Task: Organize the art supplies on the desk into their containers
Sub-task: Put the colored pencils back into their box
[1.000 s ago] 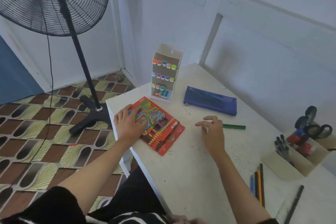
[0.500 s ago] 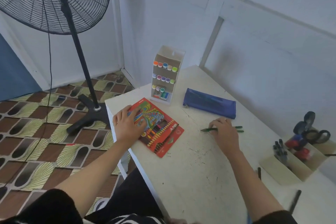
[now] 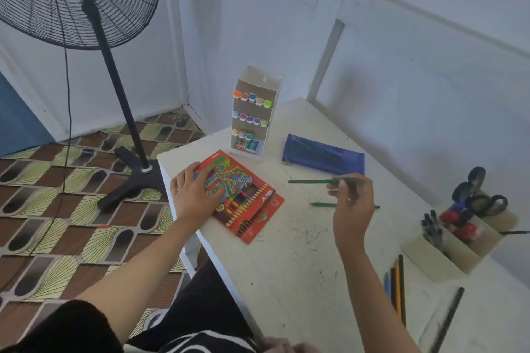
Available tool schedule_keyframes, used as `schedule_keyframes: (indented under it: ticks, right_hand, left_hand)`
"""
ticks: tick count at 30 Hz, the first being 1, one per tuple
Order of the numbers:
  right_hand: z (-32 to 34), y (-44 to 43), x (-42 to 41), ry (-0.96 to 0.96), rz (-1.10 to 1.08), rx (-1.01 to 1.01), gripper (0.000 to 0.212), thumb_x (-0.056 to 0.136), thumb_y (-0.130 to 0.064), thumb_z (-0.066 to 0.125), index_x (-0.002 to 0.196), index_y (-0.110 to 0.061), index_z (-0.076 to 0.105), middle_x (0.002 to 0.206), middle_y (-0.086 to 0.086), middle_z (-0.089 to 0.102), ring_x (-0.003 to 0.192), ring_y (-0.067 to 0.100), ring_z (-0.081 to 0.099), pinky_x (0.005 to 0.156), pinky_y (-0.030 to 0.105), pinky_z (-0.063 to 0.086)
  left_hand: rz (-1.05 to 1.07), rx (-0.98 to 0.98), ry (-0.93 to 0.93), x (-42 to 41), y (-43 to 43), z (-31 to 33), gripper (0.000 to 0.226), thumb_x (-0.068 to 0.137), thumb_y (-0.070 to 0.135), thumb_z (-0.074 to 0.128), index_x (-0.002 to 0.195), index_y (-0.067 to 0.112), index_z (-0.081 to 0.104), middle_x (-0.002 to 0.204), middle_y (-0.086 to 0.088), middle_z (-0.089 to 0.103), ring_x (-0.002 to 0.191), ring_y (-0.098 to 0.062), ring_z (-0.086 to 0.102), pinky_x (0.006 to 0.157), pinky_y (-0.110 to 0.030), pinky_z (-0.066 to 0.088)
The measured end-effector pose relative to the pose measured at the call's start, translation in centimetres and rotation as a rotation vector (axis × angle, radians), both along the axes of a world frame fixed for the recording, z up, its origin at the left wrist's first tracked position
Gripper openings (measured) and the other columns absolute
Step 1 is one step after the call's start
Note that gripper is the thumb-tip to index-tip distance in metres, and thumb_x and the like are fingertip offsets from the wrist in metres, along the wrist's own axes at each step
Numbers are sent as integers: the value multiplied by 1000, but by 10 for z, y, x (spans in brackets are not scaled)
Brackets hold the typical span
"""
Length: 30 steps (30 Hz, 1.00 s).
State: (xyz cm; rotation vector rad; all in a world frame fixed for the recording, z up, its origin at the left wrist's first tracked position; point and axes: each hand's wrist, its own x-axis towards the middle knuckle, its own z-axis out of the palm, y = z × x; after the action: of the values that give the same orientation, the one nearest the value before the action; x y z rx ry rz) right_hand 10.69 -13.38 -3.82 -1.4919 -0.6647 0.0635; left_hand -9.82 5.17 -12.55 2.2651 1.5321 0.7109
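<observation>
My left hand [image 3: 192, 195] rests flat on the red coloured-pencil box [image 3: 242, 198] near the left edge of the white desk [image 3: 289, 272]. My right hand [image 3: 353, 203] is raised above the desk and pinches a green pencil [image 3: 311, 181] that points left. A second green pencil [image 3: 322, 204] lies on the desk just below it, partly behind my hand. A few loose pencils [image 3: 397, 289] lie at the near right, and a dark pen [image 3: 447, 317] lies further right.
A white marker rack [image 3: 253, 114] stands at the back of the desk, with a blue zip pouch [image 3: 322, 155] to its right. A cardboard organiser [image 3: 447, 249] holding pens and scissors [image 3: 479, 195] sits at the right. A standing fan [image 3: 86, 0] is on the patterned floor at left.
My right hand reached to the green pencils, pinched one and lifted it off the desk. My left hand stayed on the red box.
</observation>
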Motion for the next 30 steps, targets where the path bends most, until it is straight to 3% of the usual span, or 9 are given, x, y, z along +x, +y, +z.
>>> schedule_keyframes:
  ticks: [4, 11, 13, 16, 21, 23, 28, 30]
  right_hand:
    - [-16, -4, -16, 331, -86, 62, 14, 98, -5, 42, 96, -15, 52, 96, 16, 63, 77, 25, 66, 74, 28, 57]
    - [-47, -4, -32, 624, -84, 27, 14, 99, -9, 41, 93, -10, 53, 96, 18, 64, 74, 17, 68, 69, 20, 55]
    - [-54, -3, -36, 561, -15, -108, 14, 96, -7, 48, 90, -12, 60, 91, 11, 66, 75, 14, 67, 68, 16, 53]
    - [-59, 1, -40, 272, 102, -409, 12, 90, -7, 59, 92, -16, 67, 91, 1, 65, 82, 10, 60, 70, 9, 45]
    - [-57, 22, -44, -81, 214, -631, 23, 81, -1, 67, 99, -14, 72, 93, 2, 54, 83, 14, 52, 68, 2, 36]
    - [-56, 32, -47, -146, 191, -636, 28, 79, 1, 69, 103, -14, 72, 90, 2, 56, 84, 16, 55, 68, 3, 35]
    - [-49, 49, -57, -50, 181, -538, 29, 80, 1, 67, 106, -10, 68, 86, -2, 68, 80, 10, 63, 70, 6, 45]
    - [-53, 52, -59, -91, 203, -536, 28, 82, 1, 65, 109, -6, 67, 97, -4, 67, 84, 6, 63, 77, 10, 49]
  left_hand:
    - [-2, -10, 13, -1, 0, -1, 58, 78, 53, 44, 130, 28, 53, 139, -2, 41, 129, -23, 35, 111, -42, 18]
    - [0, -8, 8, 0, 0, 0, 58, 77, 52, 44, 129, 27, 55, 138, -3, 43, 128, -23, 36, 110, -42, 19]
    - [2, 4, 8, 0, 1, 0, 58, 77, 51, 43, 128, 27, 56, 137, -3, 44, 127, -24, 37, 109, -42, 19]
    - [-1, -9, 30, 0, 1, 1, 58, 78, 51, 42, 129, 28, 55, 139, -3, 43, 128, -24, 36, 109, -42, 19]
    - [-4, -5, 42, 0, 1, 1, 58, 78, 52, 43, 129, 28, 54, 140, -3, 42, 128, -25, 35, 109, -41, 17]
    - [-4, -18, 43, 0, 1, 2, 58, 78, 52, 43, 130, 29, 53, 140, -3, 41, 129, -24, 34, 110, -41, 16]
    - [-6, -23, 37, 0, 0, 3, 57, 78, 51, 43, 130, 29, 53, 141, -2, 40, 129, -24, 34, 110, -39, 14]
    - [-5, -20, 30, 0, 0, 3, 57, 78, 51, 43, 130, 29, 53, 140, -2, 41, 129, -24, 34, 110, -39, 15]
